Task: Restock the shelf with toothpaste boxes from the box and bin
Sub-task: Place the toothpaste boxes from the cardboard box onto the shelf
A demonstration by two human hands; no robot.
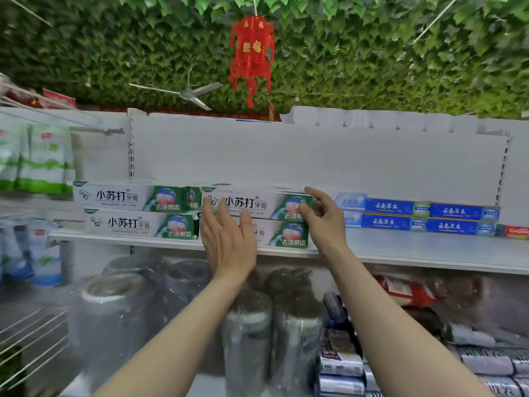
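White-and-green toothpaste boxes lie in two stacks on the white shelf point(400, 250). The upper box of the right stack point(266, 203) lies on a lower box point(283, 234). My left hand point(226, 236) is flat with straight fingers against the front of these two boxes at their left end. My right hand point(323, 216) is at the upper box's right end, thumb on its front and fingers arched over the top corner. A second stack of the same boxes point(134, 210) sits to the left.
Blue toothpaste boxes point(423, 216) lie stacked to the right, a red box point(515, 232) beyond them. Green-and-white pouches point(37, 161) hang at the left. Below the shelf stand wrapped jars point(246, 333) and packets point(340, 359). A red ornament point(252, 55) hangs overhead.
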